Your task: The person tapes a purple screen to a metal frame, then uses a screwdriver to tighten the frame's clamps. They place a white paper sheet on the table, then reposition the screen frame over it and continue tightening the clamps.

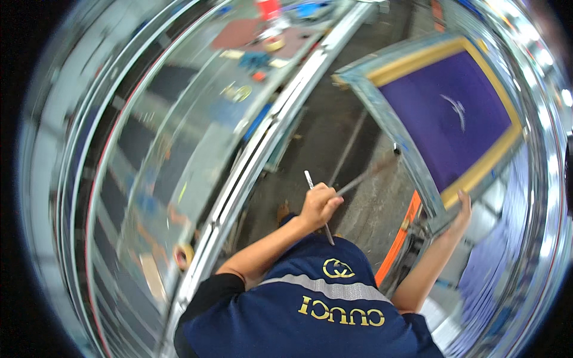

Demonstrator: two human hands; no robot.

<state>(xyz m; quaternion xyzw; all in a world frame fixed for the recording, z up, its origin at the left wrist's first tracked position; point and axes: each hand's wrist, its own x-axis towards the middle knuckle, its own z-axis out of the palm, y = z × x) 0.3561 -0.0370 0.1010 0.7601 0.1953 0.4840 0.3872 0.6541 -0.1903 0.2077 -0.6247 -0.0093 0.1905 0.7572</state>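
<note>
My left hand (319, 206) is closed in a fist around a thin white stick (308, 179), which pokes out above and below the fingers. A slim grey rod (357, 182) also runs from this fist toward the frame, its far end blurred and brownish. At the right, my right hand (458, 218) grips the near corner of a screen-printing frame (391, 128), thumb along its edge. The frame is tilted, with grey outer bars, a yellowish inner border and purple mesh (441, 113) bearing a small white mark. Fingers beneath the frame are hidden.
A long glass-topped table (197, 161) with a metal rail (262, 149) stretches along my left. On it lie tape rolls (183, 256), a reddish-brown sheet (236, 34) and blurred small items. An orange bar (399, 238) stands near my right forearm, above the dark floor (352, 137).
</note>
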